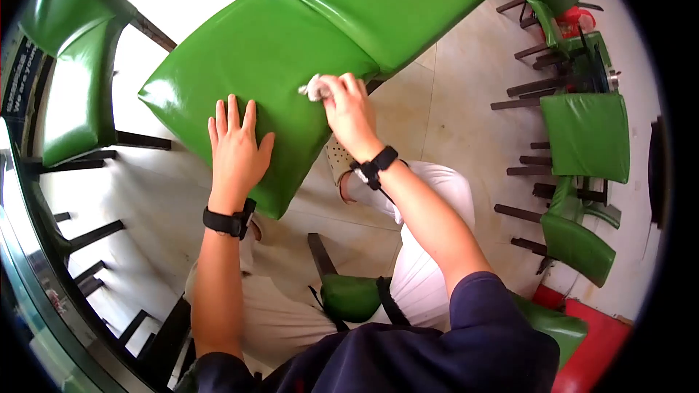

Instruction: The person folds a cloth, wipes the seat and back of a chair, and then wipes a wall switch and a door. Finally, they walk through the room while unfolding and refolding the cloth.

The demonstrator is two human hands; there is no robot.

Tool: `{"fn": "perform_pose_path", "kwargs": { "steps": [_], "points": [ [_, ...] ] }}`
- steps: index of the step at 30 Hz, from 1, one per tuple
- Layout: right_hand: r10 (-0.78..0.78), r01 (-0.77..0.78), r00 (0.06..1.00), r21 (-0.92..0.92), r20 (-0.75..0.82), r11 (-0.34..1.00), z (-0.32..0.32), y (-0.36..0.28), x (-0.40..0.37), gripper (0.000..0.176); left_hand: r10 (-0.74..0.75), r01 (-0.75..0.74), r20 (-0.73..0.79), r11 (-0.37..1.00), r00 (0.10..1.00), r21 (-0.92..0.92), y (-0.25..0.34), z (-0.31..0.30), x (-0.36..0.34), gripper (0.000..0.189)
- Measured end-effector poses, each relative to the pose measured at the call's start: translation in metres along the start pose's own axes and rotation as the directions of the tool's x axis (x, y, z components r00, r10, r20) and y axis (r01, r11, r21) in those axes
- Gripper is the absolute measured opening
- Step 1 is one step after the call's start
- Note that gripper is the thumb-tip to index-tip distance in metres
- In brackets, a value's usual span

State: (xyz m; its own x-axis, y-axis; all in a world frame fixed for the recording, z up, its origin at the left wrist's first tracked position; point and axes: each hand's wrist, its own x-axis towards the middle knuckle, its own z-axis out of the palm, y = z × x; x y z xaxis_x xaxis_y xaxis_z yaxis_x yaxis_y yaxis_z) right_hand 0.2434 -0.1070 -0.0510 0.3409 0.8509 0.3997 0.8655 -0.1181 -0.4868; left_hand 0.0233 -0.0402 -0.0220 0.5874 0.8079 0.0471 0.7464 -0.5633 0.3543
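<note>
A green padded chair point(269, 36) stands right in front of me, its shiny seat facing up and its backrest at the top of the view. My left hand point(239, 147) lies flat on the seat near its front edge, fingers spread, holding nothing. Near the right side of the seat, my right hand point(351, 113) is closed on a small crumpled whitish cloth point(316, 89), which touches the green surface. Part of the cloth is hidden inside the fingers. Each wrist wears a black strap.
Another green chair point(80, 65) stands at the left, beside a glass-edged table point(29, 247). More green chairs point(586, 135) line the right wall, with a red basket point(577, 22) among them. I sit on a green seat point(353, 297) over a pale tiled floor point(437, 102).
</note>
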Motion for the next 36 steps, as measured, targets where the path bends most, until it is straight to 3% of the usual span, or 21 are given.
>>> {"fn": "perform_pose_path", "kwargs": {
  "steps": [4, 7, 17, 20, 22, 24, 26, 27, 29, 32, 36],
  "points": [
    [0.118, -0.176, 0.968, -0.267, -0.221, 0.948, -0.008, 0.051, 0.032, 0.028, 0.028, -0.029, 0.030, 0.999, 0.999, 0.035, -0.002, -0.002, 0.000, 0.065],
    [0.049, -0.115, 0.986, -0.436, -0.160, 0.893, -0.007, 0.072, 0.022, 0.029, 0.020, -0.022, 0.055, 0.999, 0.998, 0.039, -0.002, -0.003, -0.002, 0.065],
    [0.123, -0.152, 0.988, -0.402, -0.098, 0.903, 0.007, 0.077, -0.018, 0.040, 0.031, -0.032, 0.030, 0.998, 0.999, 0.047, -0.008, -0.002, -0.004, 0.068],
    [0.204, -0.227, 0.973, -0.316, -0.106, 0.921, 0.009, 0.076, -0.019, 0.036, 0.039, -0.039, 0.018, 0.999, 0.999, 0.010, -0.012, -0.002, -0.005, 0.066],
    [0.255, -0.272, 0.957, -0.118, -0.141, 0.955, 0.013, 0.069, -0.026, 0.032, 0.071, -0.071, 0.015, 0.997, 0.997, -0.006, -0.014, -0.004, -0.004, 0.064],
    [0.229, -0.242, 0.961, -0.071, -0.152, 0.968, 0.022, 0.054, -0.036, 0.030, 0.046, -0.045, 0.010, 0.999, 0.999, -0.022, -0.015, -0.003, -0.005, 0.062],
    [0.345, -0.348, 0.928, 0.006, -0.140, 0.938, 0.019, 0.026, -0.039, 0.023, 0.054, -0.054, -0.016, 0.999, 0.998, -0.004, -0.012, -0.003, -0.002, 0.060],
    [0.287, -0.290, 0.941, 0.007, -0.182, 0.957, 0.021, 0.016, -0.043, 0.024, 0.054, -0.054, -0.012, 0.999, 0.998, -0.003, -0.012, -0.005, -0.002, 0.059],
    [0.330, -0.321, 0.936, 0.084, -0.124, 0.943, 0.017, -0.008, -0.047, 0.027, 0.058, -0.058, 0.014, 0.998, 0.998, -0.015, -0.015, -0.004, -0.007, 0.058],
    [0.225, -0.210, 0.972, 0.188, -0.064, 0.960, 0.002, -0.024, -0.027, 0.033, 0.088, -0.089, -0.019, 0.995, 0.996, -0.038, -0.015, -0.007, -0.003, 0.057],
    [-0.110, 0.134, 0.946, 0.058, -0.304, 0.989, -0.053, -0.041, 0.075, 0.042, 0.041, -0.042, -0.064, 0.999, 0.997, -0.027, -0.008, -0.006, 0.002, 0.053]
  ]
}}
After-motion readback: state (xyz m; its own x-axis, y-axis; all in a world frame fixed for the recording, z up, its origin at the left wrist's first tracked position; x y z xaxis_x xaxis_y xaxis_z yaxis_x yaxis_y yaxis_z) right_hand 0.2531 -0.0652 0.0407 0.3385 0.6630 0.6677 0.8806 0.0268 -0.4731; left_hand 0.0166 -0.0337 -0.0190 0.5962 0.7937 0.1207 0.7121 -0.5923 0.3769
